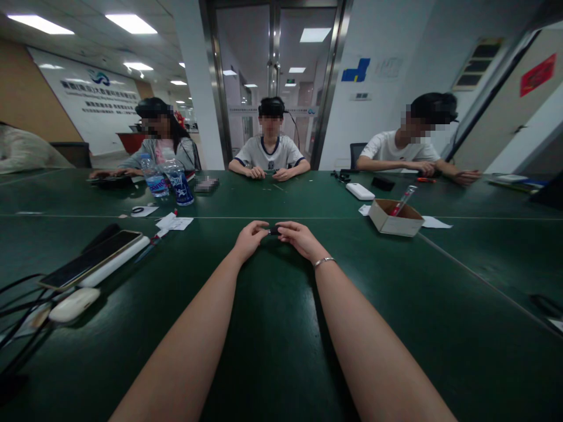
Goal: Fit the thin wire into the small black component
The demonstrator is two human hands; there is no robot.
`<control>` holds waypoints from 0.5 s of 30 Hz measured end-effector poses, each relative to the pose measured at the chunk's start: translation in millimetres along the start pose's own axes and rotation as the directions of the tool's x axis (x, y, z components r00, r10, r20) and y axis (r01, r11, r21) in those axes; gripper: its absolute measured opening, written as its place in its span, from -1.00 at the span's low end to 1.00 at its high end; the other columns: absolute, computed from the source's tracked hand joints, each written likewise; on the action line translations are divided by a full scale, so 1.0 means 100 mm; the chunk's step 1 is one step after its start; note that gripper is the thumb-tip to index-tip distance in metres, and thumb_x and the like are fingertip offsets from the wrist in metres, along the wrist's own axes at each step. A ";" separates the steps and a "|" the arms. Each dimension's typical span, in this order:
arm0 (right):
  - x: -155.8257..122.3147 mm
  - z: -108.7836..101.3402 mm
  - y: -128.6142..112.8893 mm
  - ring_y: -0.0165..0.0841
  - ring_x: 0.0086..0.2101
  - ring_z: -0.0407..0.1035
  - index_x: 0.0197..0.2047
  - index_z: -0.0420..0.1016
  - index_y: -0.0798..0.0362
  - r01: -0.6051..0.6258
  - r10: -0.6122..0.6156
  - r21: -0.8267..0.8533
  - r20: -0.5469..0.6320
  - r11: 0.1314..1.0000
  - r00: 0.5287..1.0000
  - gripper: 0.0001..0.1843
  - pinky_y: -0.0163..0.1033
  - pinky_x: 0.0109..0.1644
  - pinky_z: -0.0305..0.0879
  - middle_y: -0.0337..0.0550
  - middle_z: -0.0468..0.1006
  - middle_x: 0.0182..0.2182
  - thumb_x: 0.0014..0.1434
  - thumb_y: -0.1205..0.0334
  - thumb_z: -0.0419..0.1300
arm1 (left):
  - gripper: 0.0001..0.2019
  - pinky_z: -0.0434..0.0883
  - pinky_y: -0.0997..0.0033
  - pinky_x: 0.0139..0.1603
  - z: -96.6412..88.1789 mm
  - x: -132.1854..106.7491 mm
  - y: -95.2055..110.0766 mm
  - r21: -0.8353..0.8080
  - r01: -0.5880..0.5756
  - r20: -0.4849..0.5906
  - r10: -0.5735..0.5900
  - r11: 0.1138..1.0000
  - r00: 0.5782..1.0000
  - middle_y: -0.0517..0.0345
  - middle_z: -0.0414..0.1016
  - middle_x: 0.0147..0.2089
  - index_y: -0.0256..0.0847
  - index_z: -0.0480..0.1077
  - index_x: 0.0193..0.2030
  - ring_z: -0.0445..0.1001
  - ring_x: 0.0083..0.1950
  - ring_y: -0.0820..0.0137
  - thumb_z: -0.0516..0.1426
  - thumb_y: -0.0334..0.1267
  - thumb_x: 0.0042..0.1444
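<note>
Spanning most of the frame: table [475,281], dark green top, smooth, faintly glossy. One pale seam crosses at mid-height; another slants toward the lower right. Far edge runs in front of the seated people; near edge out of view. Green surface extends to both sides of the forearms, giving room for sideways movement, more on the right.

Glass doors [241,70], upper centre, framed in shiny metal. Seated person [272,155] below them in a pale shirt with dark trim, both hands on the table.

Phone [94,258], left of frame: flat, dark, glossy, resting on a long white block [116,259]. Black cables [20,305] border the open surface at the left edge.

Box [398,225], right of centre: pale card walls, brown inside, open top; a clear and red tube leans in it. Two clear plastic bottles, blue-labelled [180,184] and purple-labelled [155,181], upper left.

Left hand [250,240] and right hand [301,237], centre, fingertips nearly meeting. Right thumb and fingers pinch a small black object [274,231]; left fingertips pinch its shiny end. Object type: cannot tell, too small.

Bracelet [324,262], right wrist: thin, silvery, rounded.
</note>
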State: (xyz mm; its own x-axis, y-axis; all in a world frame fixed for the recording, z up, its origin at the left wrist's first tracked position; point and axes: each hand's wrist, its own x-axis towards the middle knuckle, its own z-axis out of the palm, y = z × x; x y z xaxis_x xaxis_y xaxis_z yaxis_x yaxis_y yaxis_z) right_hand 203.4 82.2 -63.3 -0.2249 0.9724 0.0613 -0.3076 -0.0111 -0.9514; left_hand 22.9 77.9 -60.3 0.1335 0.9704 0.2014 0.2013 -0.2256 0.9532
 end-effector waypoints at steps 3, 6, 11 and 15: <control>0.00 0.00 0.00 -0.49 -0.46 0.43 -0.25 0.57 0.14 -0.002 0.002 -0.003 -0.002 1.000 1.000 -0.77 -0.48 -0.41 0.39 -0.15 0.56 -0.39 -0.06 0.44 0.38 | -0.64 0.22 0.53 -0.50 0.00 0.01 -0.02 -0.002 0.021 0.029 -0.021 1.000 0.999 0.11 0.41 -0.43 -0.28 0.43 -0.10 0.31 -0.45 0.46 0.04 -0.06 0.12; 0.00 0.00 0.00 -0.48 -0.46 0.43 -0.26 0.57 0.13 0.002 -0.002 -0.002 -0.004 1.000 1.000 -0.77 -0.47 -0.41 0.39 -0.16 0.56 -0.38 -0.07 0.43 0.39 | -0.67 0.22 0.54 -0.49 0.00 0.00 -0.02 0.000 -0.022 0.041 0.022 1.000 0.999 0.10 0.40 -0.41 -0.28 0.42 -0.09 0.35 -0.40 0.44 0.05 -0.11 0.12; -0.01 0.00 -0.02 -0.48 -0.45 0.42 -0.27 0.57 0.12 0.008 -0.008 -0.010 0.003 1.000 1.000 -0.77 -0.47 -0.41 0.39 -0.16 0.55 -0.39 -0.07 0.41 0.40 | -0.66 0.28 0.53 -0.44 -0.02 -0.03 0.03 -0.022 -0.042 0.011 0.043 0.999 0.999 0.06 0.42 -0.26 -0.27 0.40 -0.07 0.39 -0.29 0.40 0.17 -0.26 -0.04; -0.02 0.01 -0.03 -0.47 -0.44 0.42 -0.27 0.57 0.12 0.006 -0.006 -0.013 0.009 1.000 1.000 -0.78 -0.46 -0.41 0.39 -0.17 0.54 -0.39 -0.06 0.41 0.39 | -0.68 0.26 0.53 -0.45 -0.01 -0.01 0.00 -0.030 -0.037 0.024 0.038 0.999 0.999 0.11 0.41 -0.38 -0.28 0.41 -0.09 0.34 -0.41 0.45 0.15 -0.17 0.03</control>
State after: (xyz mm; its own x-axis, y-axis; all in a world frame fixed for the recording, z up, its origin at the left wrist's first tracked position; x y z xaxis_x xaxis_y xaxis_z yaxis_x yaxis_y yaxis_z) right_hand 204.2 79.8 -60.7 -0.2313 0.9704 0.0701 -0.2971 -0.0019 -0.9548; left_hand 21.4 76.9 -59.9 0.1645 0.9588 0.2316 0.1669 -0.2584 0.9515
